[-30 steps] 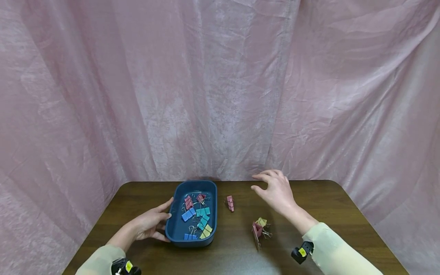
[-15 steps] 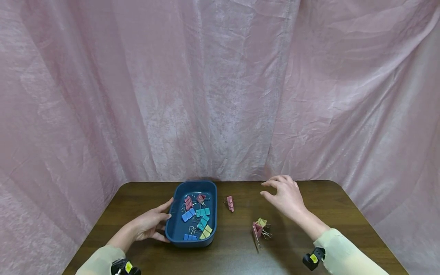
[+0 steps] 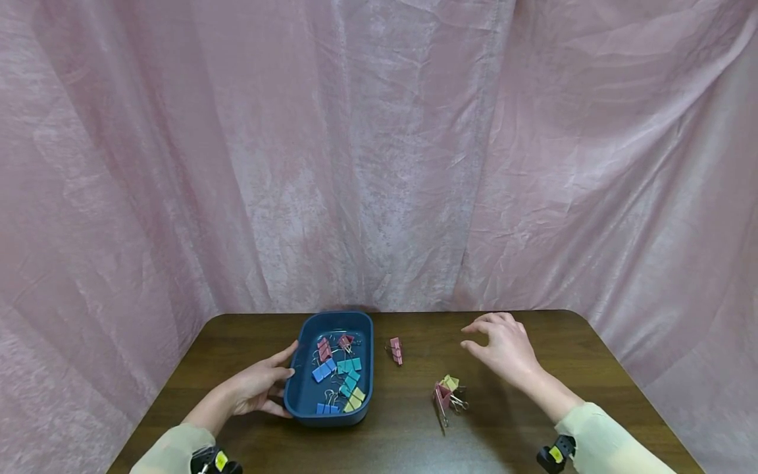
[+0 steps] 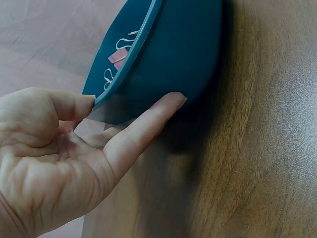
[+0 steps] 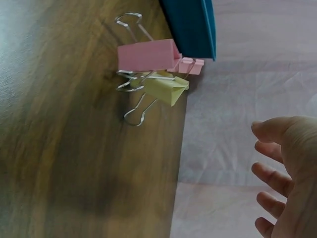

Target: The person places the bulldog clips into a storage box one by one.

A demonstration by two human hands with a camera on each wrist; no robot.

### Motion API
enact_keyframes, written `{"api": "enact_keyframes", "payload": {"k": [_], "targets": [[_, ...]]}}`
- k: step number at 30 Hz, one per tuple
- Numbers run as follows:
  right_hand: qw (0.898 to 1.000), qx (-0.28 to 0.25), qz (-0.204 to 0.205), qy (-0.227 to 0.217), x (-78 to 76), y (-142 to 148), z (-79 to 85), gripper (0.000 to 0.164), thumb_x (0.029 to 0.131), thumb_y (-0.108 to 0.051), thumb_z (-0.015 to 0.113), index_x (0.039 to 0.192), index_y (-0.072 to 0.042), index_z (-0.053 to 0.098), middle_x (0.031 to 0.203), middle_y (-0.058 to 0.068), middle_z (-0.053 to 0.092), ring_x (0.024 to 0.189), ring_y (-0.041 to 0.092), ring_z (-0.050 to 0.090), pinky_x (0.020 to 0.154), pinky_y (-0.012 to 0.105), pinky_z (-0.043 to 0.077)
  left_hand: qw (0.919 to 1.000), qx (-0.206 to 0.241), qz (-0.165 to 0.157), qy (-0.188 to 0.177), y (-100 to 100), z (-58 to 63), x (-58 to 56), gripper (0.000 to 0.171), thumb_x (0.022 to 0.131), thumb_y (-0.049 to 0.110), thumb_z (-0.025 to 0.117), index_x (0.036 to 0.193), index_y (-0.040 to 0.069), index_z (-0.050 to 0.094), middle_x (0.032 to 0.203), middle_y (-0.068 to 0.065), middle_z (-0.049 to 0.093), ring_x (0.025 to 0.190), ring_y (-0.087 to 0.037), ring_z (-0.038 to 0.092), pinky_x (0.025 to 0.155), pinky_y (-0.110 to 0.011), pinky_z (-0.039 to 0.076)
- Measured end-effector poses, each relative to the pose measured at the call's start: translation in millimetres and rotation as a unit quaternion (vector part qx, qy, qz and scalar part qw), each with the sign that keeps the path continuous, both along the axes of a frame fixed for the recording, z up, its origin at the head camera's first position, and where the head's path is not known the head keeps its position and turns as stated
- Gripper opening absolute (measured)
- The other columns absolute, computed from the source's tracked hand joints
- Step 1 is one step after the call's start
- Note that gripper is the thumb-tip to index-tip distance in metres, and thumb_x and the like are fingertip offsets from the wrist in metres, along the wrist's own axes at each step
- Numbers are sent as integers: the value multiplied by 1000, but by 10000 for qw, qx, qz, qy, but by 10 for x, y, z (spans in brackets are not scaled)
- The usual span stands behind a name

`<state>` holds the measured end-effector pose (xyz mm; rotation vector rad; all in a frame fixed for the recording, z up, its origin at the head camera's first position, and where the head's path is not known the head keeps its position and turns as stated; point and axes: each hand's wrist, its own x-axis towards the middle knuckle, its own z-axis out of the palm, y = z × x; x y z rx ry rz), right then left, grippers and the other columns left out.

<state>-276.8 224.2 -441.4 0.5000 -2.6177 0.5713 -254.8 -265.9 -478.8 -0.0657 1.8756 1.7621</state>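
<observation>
My left hand (image 3: pixel 256 388) holds the left side of a dark blue plastic bin (image 3: pixel 328 420). Its thumb is at the rim and one long finger lies along the outer wall in the left wrist view. Inside the bin are several binder clips: pink, blue, teal and yellow (image 3: pixel 355 399). My right hand (image 3: pixel 506 352) hovers over the table's right half with fingers bent loosely around nothing. Nearest to it, a larger pink binder clip (image 5: pixel 146 55) lies against a yellow binder clip (image 5: pixel 163 89). A lone pink binder clip (image 3: pixel 395 351) lies right of the bin.
The brown wooden table (image 3: pixel 249 355) has rounded far corners. A pink velvet curtain (image 3: pixel 379 164) hangs directly behind its far edge. Camera straps circle both sleeves.
My right hand has drawn back to the right and a little nearer me, away from the lone pink binder clip. The left hand and the bin have stayed almost still.
</observation>
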Motion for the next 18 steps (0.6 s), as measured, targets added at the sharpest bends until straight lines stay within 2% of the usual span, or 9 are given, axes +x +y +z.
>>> {"api": "enact_keyframes", "payload": {"k": [9,18], "targets": [[9993,141,76,-346,70,100,-129,19,83,-32,84,100,-24,80,107,-3,70,114,33,56,91,54,42,9999,96,-72,48,-5,-17,-4,68,111,13,39,166,21,1,138,-39,47,109,-46,65,78,-66,55],[9987,240,149,-413,104,165,-207,21,82,-31,84,101,-23,80,105,-5,70,111,32,58,89,55,43,10000,66,-28,39,-15,-16,-3,68,110,13,40,166,23,3,139,-39,46,109,-46,65,78,-65,56]]}}
